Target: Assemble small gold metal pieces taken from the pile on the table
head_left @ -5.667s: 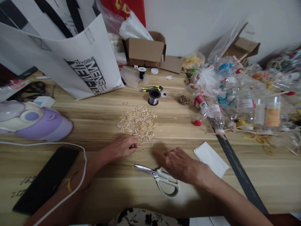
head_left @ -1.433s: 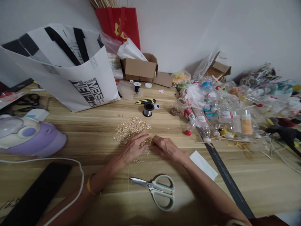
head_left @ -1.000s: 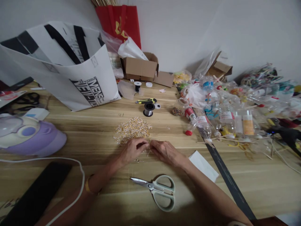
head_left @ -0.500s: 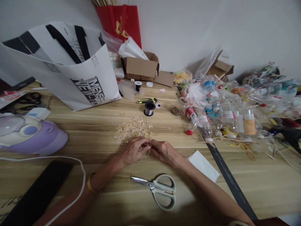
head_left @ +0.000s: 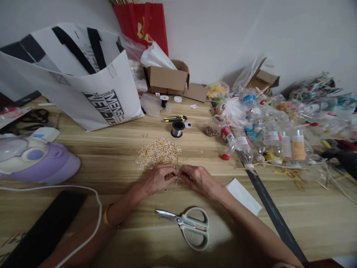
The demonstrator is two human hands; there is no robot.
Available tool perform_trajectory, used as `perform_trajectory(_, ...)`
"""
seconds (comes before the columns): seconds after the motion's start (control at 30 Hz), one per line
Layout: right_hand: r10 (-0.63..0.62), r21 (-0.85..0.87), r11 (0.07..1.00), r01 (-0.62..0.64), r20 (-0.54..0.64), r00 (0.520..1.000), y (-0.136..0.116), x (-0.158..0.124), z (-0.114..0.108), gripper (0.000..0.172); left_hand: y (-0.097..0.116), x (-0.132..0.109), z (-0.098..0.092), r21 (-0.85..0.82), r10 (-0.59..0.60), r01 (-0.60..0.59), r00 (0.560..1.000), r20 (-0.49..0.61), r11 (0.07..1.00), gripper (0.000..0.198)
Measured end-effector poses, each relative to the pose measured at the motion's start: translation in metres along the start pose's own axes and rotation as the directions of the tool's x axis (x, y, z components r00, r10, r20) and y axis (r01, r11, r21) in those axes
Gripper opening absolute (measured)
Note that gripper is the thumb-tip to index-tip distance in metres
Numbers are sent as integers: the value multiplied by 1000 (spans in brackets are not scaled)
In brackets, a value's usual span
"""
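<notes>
My left hand and my right hand meet over the table, thumbs and forefingers pinched together almost tip to tip. Between them runs a thin beaded chain, its loose end lying on the wood just below the fingers. The part inside the fingertips is mostly hidden. Directly beyond my left hand is a loose pile of gold and clear beads. Nearer to me, a pair of scissors with pale green handles lies with its blades pointing left.
Wire spools and a yellow-black utility knife sit behind the beads. Plastic bottles crowd the right side. A white paper bag stands back left, a cardboard box behind. A white cable crosses my left forearm.
My fingertips have drawn slightly apart and the right hand has shifted a little to the right. Both still pinch the chain; the scissors and beads lie as before.
</notes>
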State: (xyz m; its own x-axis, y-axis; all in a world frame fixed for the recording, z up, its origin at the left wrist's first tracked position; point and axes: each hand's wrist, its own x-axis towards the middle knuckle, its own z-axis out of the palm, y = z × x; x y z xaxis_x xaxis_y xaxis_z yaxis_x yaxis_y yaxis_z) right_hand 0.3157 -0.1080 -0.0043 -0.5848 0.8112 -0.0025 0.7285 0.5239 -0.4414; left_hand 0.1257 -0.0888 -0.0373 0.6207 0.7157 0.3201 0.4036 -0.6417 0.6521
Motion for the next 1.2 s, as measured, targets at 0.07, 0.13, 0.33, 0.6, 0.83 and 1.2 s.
perform_trajectory(0.07, -3, -65, 998, 4, 18, 1000, -2, -1, -7, 14, -2, 0, 1, 13, -11, 11, 1000, -28, 1000, 9)
perform_trajectory(0.13, 30, -152, 988, -23, 44, 999, -4, -4, -16, 15, -3, 0, 2, 22, -31, 33, 998, -62, 999, 9)
perform_trajectory(0.33, 111, -384, 919, -90, 31, 993, -1, -22, -48, 22, -3, 0, -1, 30, -100, 104, 989, -105, 994, 10)
perform_trajectory(0.6, 195, -534, 809, -245, -149, 969, 5, -52, -83, 25, -4, 1, 0, 45, -105, 111, 987, -123, 993, 11)
perform_trajectory(0.83, 79, -389, 911, -140, -170, 982, -11, -53, -89, 27, -4, 0, 2, 39, -114, 118, 989, -96, 992, 9)
perform_trajectory(1.2, 29, 305, 950, -68, 130, 991, 4, -2, -24, 29, -1, 2, 0, -34, -155, 152, 980, -129, 988, 8)
